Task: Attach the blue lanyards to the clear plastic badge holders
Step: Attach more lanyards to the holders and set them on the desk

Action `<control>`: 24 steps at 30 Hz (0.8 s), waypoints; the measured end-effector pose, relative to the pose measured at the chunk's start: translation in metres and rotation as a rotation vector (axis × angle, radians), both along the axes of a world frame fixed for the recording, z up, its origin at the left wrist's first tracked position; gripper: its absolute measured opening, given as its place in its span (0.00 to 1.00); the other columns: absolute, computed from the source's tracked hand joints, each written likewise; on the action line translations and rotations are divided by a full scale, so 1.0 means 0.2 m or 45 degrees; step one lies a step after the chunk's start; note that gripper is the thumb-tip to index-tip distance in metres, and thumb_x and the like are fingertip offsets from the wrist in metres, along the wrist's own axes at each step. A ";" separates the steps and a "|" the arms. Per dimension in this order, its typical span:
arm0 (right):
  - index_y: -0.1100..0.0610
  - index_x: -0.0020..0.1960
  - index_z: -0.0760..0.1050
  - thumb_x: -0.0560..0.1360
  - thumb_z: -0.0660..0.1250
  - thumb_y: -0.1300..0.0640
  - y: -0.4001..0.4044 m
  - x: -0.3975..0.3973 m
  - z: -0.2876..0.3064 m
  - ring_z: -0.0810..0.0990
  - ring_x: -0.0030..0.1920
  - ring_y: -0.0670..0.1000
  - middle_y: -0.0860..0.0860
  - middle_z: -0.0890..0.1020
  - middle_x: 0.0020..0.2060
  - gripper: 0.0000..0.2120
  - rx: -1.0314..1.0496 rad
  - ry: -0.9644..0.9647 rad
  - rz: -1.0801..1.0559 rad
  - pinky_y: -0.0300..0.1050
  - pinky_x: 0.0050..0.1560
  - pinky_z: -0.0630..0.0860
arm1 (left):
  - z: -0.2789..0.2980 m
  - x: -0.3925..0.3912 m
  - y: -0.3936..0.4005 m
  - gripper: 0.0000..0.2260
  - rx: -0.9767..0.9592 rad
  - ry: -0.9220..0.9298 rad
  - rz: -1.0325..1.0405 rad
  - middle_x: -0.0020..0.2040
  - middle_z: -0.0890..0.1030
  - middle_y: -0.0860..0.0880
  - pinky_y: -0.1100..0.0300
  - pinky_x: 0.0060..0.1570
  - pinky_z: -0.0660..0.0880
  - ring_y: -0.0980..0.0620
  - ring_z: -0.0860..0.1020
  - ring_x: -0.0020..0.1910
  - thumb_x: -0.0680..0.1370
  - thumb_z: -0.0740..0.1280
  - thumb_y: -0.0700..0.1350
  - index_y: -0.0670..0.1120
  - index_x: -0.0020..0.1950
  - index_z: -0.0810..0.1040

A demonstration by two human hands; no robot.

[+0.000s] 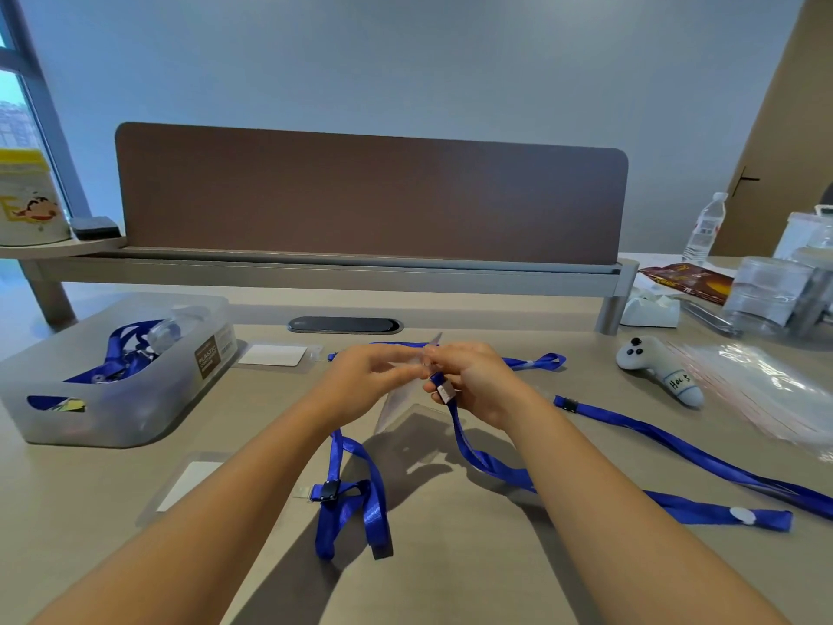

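Both hands are raised just above the worktop (450,579), working together at its middle. The left hand (365,381) pinches the top edge of a clear badge holder (399,410), which hangs tilted below the fingers. The right hand (473,381) curls its fingers around the clip end of a blue lanyard (478,457), whose strap trails down onto the worktop. To do this step well, the holder's slot should be kept steady and square to the clip; the clip appears close to the slot, though motion blur hides whether it has caught. The holder is thin, transparent and glossy, and probably slippery. Another blue lanyard with a black clip (331,491) lies nearer the person.
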State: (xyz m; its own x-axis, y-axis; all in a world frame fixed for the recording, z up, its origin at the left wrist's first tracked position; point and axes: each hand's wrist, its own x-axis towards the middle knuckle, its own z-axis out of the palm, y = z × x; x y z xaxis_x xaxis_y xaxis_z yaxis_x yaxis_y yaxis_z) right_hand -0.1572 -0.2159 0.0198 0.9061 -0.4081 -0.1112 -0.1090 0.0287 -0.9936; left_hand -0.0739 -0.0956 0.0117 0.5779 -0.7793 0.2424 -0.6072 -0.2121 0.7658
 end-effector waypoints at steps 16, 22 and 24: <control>0.66 0.47 0.77 0.74 0.62 0.69 0.05 0.04 -0.01 0.76 0.33 0.47 0.52 0.78 0.32 0.05 -0.259 -0.086 -0.054 0.36 0.38 0.77 | 0.07 0.00 -0.06 0.07 -0.029 -0.087 0.291 0.41 0.78 0.47 0.58 0.41 0.72 0.50 0.75 0.44 0.74 0.65 0.42 0.41 0.48 0.80; 0.62 0.41 0.78 0.75 0.61 0.67 0.06 0.04 -0.01 0.75 0.31 0.47 0.52 0.77 0.31 0.08 -0.325 -0.004 -0.056 0.35 0.36 0.76 | 0.06 0.00 -0.05 0.07 0.012 -0.117 0.323 0.43 0.78 0.45 0.57 0.46 0.72 0.49 0.75 0.44 0.74 0.65 0.42 0.40 0.47 0.80; 0.63 0.44 0.78 0.76 0.61 0.67 0.06 0.04 -0.01 0.73 0.32 0.46 0.51 0.76 0.32 0.07 -0.332 -0.025 -0.053 0.35 0.35 0.73 | 0.07 0.00 -0.04 0.08 0.011 -0.125 0.301 0.43 0.77 0.46 0.58 0.45 0.71 0.50 0.74 0.44 0.74 0.64 0.41 0.40 0.48 0.80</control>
